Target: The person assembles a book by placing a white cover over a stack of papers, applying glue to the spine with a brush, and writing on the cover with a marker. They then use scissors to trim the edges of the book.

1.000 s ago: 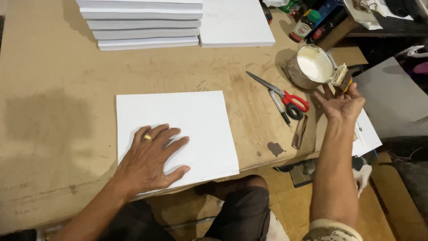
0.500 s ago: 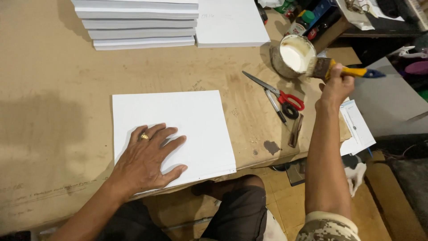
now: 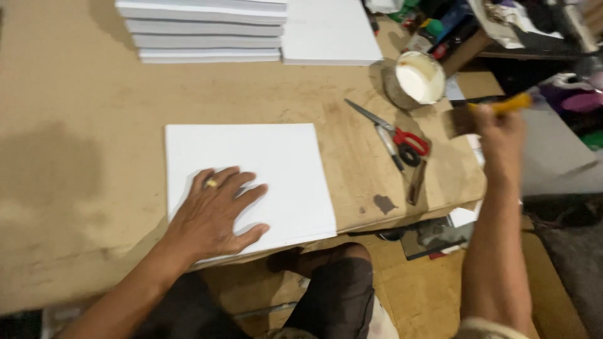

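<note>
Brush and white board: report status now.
Left hand flat on white board. Right hand grips yellow-handled brush, off the table edge. Glue tub and scissors lie between brush and board.

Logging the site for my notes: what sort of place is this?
Probably a small craft or binding workshop: a worn brown worktable, stacked white boards, a pot of white paste, and a brush in the right hand.

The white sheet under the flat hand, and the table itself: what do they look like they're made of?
The white sheet under the left hand looks like stiff matte board or card: flat, crisp edges, no gloss. The table looks like bare brown fibreboard or hardboard: dull, grainless, stained in patches. Neither is certain.
</note>
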